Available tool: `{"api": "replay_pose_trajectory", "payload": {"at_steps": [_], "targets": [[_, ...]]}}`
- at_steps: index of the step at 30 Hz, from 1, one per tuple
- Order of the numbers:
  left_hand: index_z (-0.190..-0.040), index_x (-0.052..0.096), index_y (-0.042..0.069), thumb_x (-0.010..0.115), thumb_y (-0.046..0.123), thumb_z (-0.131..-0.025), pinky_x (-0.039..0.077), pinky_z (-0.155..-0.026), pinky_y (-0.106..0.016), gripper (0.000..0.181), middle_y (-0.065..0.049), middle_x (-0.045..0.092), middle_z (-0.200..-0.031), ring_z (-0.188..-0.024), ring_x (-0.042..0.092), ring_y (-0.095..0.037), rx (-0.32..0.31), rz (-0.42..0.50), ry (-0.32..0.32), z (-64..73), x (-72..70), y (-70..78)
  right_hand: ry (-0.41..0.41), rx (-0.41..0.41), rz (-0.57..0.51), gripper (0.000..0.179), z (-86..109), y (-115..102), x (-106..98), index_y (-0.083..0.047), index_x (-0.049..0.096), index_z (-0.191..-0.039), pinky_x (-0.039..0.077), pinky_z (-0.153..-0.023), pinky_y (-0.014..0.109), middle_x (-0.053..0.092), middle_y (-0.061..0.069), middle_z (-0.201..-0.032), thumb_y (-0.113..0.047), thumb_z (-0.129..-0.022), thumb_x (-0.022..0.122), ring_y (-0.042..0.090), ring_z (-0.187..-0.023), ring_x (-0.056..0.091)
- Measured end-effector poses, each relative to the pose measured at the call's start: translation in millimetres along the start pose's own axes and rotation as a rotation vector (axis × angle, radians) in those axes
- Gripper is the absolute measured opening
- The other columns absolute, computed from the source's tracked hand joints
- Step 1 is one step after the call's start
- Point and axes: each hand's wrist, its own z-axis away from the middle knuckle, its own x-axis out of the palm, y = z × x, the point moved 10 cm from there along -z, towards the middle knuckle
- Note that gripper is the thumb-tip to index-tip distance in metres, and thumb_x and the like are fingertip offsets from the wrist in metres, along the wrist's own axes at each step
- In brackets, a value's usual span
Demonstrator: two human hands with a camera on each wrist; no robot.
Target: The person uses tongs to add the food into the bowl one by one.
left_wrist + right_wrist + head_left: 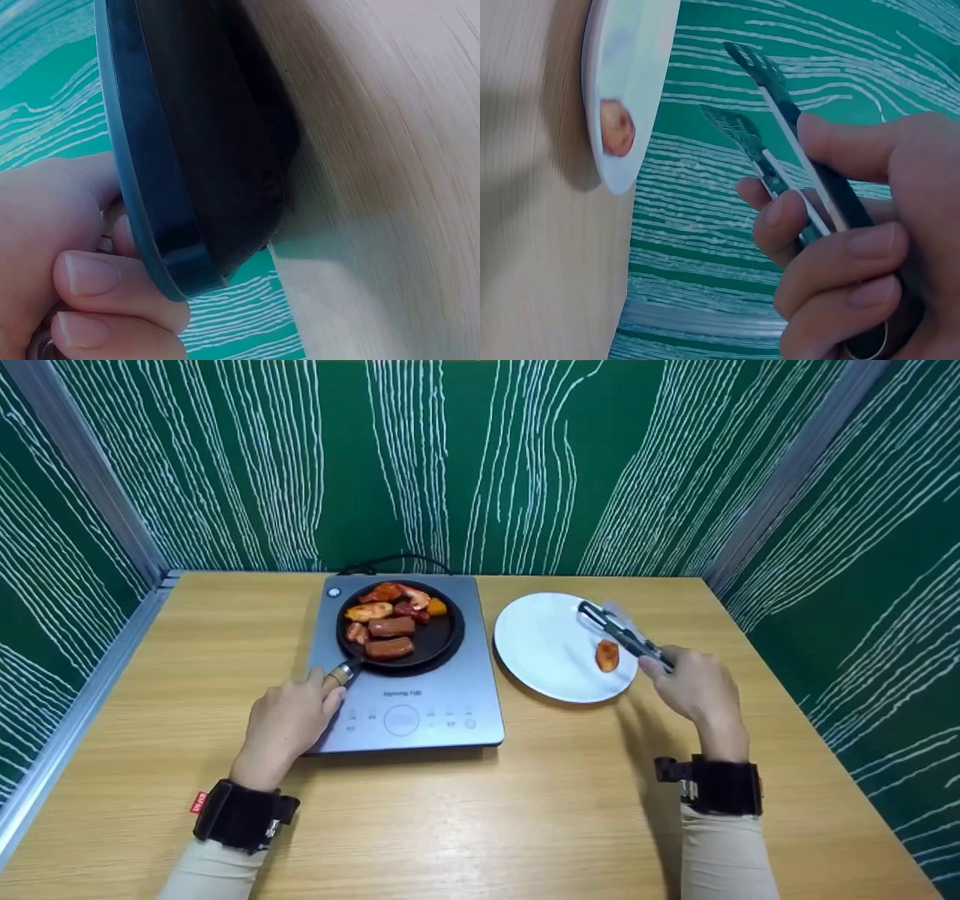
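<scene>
My left hand [289, 720] grips the wooden handle [337, 679] of a small black frying pan [439, 649], which sits on an induction cooker [450, 697]. In the pan lie two brown sausage-like pieces [391, 627], a shrimp [415, 597], an orange chunk [436, 607] and several other bits of food. Over the white plate [536, 652], my right hand [697, 686] holds a pair of tongs [615, 626]. Their two arms stand apart in the right wrist view, with nothing between the tips. One browned piece of food [607, 656] lies on the plate's right part, below the tongs.
Everything stands on a wooden table [450, 817]. A black cable [405, 557] runs behind the cooker. Green panels with white lines [480, 465] close off the back and both sides. The plate stands just right of the cooker.
</scene>
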Motion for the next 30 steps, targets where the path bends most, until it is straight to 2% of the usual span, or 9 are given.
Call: {"api": "replay_pose_trajectory", "payload": {"at_steps": [7, 12, 16, 23, 30], "targets": [[-0.104, 0.056, 0.0, 0.061, 0.037, -0.107, 0.046, -0.05, -0.049, 0.037, -0.017, 0.053, -0.071, -0.058, 0.057, -0.035, -0.006, 0.006, -0.015, 1.2, 0.6, -1.0, -0.112, 0.108, -0.014, 0.07, 3.4, 27.2, 6.6, 0.005, 0.06, -0.141, 0.038, -0.073, 0.042, 0.058, 0.023, -0.108, -0.056, -0.108, 0.052, 0.037, -0.095, 0.054], [-0.104, 0.056, 0.0, 0.061, 0.036, -0.108, 0.046, -0.051, -0.048, 0.037, -0.016, 0.053, -0.071, -0.058, 0.057, -0.034, -0.005, 0.013, -0.016, 1.0, -0.1, -0.3, -0.176, 0.15, 0.002, 0.072, 4.1, 35.6, 11.6, 0.007, 0.059, -0.14, 0.039, -0.076, 0.044, 0.056, 0.024, -0.112, -0.056, -0.107, 0.052, 0.039, -0.098, 0.052], [-0.104, 0.056, 0.0, 0.061, 0.036, -0.108, 0.045, -0.05, -0.047, 0.037, -0.015, 0.052, -0.07, -0.058, 0.056, -0.033, -0.004, 0.013, -0.009, 1.0, -0.9, -0.3, -0.197, 0.164, 0.019, 0.072, 3.4, 35.1, 14.4, 0.008, 0.06, -0.138, 0.041, -0.077, 0.045, 0.056, 0.025, -0.112, -0.056, -0.106, 0.054, 0.04, -0.098, 0.053], [-0.103, 0.056, 0.0, 0.061, 0.036, -0.108, 0.044, -0.049, -0.044, 0.037, -0.014, 0.05, -0.07, -0.057, 0.055, -0.032, -0.005, 0.015, -0.011, 0.5, 0.0, -0.3, -0.224, 0.186, 0.038, 0.075, 2.9, 33.2, 19.4, 0.009, 0.054, -0.146, 0.044, -0.082, 0.049, 0.056, 0.026, -0.118, -0.055, -0.107, 0.053, 0.042, -0.103, 0.053], [-0.102, 0.057, 0.0, 0.063, 0.036, -0.107, 0.046, -0.05, -0.05, 0.037, -0.016, 0.053, -0.069, -0.058, 0.059, -0.036, 0.005, 0.0, 0.011, 1.1, -2.2, 1.2, -0.195, 0.136, 0.093, 0.073, 0.8, 26.1, 17.5, 0.006, 0.056, -0.147, 0.043, -0.078, 0.047, 0.06, 0.025, -0.119, -0.054, -0.105, 0.058, 0.041, -0.1, 0.054]]}}
